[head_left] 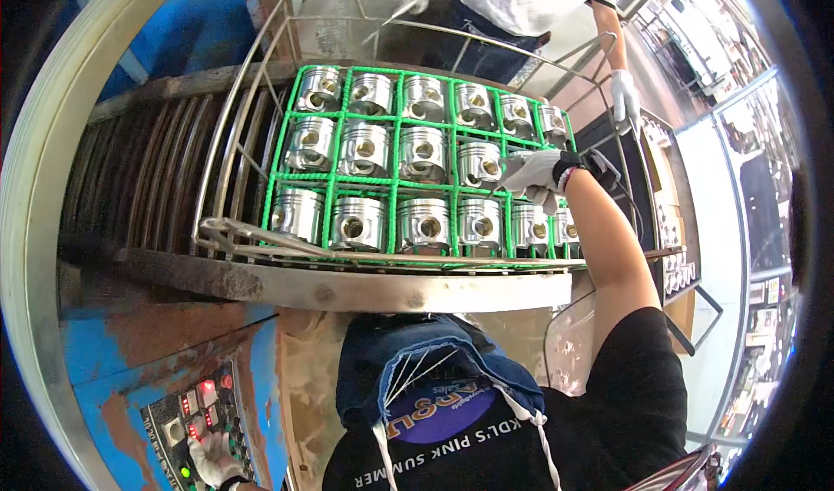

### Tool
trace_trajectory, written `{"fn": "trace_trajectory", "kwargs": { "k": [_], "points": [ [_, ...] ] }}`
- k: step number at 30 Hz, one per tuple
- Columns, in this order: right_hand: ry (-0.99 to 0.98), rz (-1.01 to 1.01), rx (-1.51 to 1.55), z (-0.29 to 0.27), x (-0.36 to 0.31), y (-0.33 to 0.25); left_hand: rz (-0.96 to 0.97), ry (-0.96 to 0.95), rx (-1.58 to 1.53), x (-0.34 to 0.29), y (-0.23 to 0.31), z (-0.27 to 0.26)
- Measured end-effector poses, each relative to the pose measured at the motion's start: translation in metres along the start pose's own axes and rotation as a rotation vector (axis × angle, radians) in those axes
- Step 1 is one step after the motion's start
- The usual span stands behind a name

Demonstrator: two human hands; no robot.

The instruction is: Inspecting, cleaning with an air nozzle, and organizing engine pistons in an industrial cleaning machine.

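My right hand (540, 175), in a white glove, reaches over the right part of a wire basket (426, 263) divided by green cords. Its fingers are curled down beside a silver piston (479, 164) in the middle row; what they grip is hidden under the glove. Several more pistons stand in the basket's cells, among them a front-row piston (423, 225) and a back-left piston (319, 90). At the lower left, my left hand (215, 461), also white-gloved, rests on a control panel (171, 462) with lit red buttons, its fingers extended and holding nothing.
Across the basket stands another person (512, 0) in a white top, with a gloved hand (624, 102) hanging at the basket's right end. Dark slatted rollers (161, 170) extend left. A metal rail (391, 291) runs along the near side, above a blue rusty cabinet (109, 378).
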State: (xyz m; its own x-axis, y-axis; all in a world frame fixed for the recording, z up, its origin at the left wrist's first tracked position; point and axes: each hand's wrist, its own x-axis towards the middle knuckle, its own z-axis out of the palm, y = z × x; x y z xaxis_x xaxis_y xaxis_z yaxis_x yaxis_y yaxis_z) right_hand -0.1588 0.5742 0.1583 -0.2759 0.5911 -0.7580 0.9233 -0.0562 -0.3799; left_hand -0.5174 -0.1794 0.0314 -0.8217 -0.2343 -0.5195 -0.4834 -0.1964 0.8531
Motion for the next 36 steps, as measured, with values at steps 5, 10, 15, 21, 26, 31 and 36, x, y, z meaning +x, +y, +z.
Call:
{"fn": "trace_trajectory", "kwargs": {
  "k": [5, 10, 15, 21, 26, 31, 36],
  "points": [
    [0.011, 0.219, 0.131, -0.046, -0.001, 0.042, -0.008, 0.002, 0.058, 0.015, 0.01, 0.019],
    [0.16, 0.298, -0.03, -0.051, -0.01, 0.049, -0.051, -0.024, 0.108, 0.011, 0.016, 0.026],
    [0.199, 0.347, -0.154, -0.09, 0.006, 0.082, -0.211, -0.572, 0.121, 0.019, 0.0, 0.072],
    [0.366, 0.365, -0.149, -0.083, -0.016, 0.105, 0.338, -0.717, 0.339, -0.072, 0.0, 0.32],
    [0.448, 0.378, -0.182, -0.095, -0.015, 0.103, 0.5, -0.869, 0.817, -0.124, 0.026, 0.456],
    [0.579, 0.218, 0.096, -0.101, 0.022, 0.122, 0.931, -0.533, 1.592, -0.133, 0.036, 0.495],
    [0.469, 0.26, 0.007, -0.1, 0.023, 0.085, 0.934, -0.539, 1.52, -0.137, 0.037, 0.493]
  ]
}}
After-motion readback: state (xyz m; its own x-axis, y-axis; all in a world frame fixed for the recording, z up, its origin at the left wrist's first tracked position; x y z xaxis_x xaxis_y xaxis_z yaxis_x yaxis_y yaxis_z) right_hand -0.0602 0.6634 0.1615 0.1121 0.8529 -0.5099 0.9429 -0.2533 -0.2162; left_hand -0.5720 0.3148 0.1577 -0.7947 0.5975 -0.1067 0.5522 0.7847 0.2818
